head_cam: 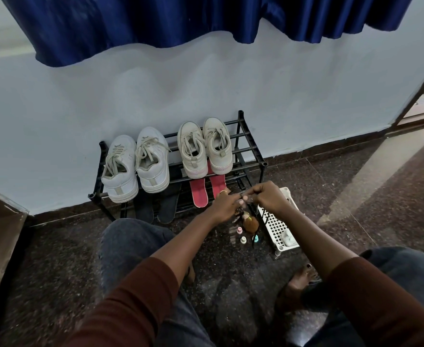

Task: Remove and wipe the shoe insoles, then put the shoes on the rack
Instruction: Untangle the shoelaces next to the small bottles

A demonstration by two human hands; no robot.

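Observation:
A black rack (252,163) stands against the wall. Its top tier carries a white pair of sneakers (135,166) at the left and a beige pair (204,147) at the right. Two pink insoles (199,194) lean below the beige pair, and two black insoles (167,209) lean below the white pair. My left hand (227,205) and my right hand (268,197) meet in front of the rack's right end and pinch a thin dark cord (246,200) between them. Small trinkets hang from the cord.
A white perforated plastic tray (277,226) lies on the floor under my right wrist, with a small pale object in it. Little pastel bottles (243,239) and a brown item (252,222) sit on the dark speckled floor. A blue curtain hangs above. My knees frame the floor space.

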